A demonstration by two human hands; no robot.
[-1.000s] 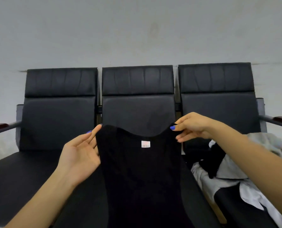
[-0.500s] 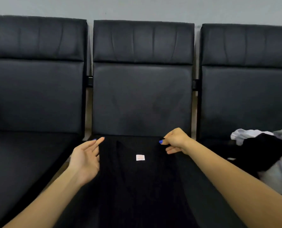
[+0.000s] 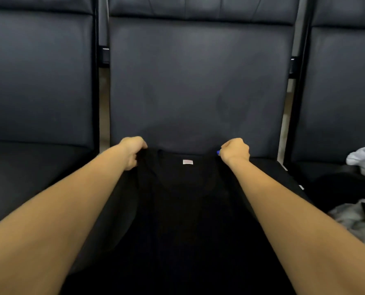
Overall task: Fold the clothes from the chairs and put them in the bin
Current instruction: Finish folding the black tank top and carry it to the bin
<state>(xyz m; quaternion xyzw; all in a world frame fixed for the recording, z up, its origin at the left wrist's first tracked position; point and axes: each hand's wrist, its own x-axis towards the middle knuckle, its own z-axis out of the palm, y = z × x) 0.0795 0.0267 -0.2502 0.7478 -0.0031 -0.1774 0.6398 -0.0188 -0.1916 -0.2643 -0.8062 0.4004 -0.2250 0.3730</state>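
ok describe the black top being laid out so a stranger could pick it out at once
Find the middle chair of the three black ones. The black top lies spread on its seat, left hand and right hand gripping its shoulders. Unlike the heaped clothes on the right-hand chair, it lies flat and shows a small pale neck label.

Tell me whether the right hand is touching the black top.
Touching. The head view shows the right hand curled on the black top at its right shoulder, with no gap visible.
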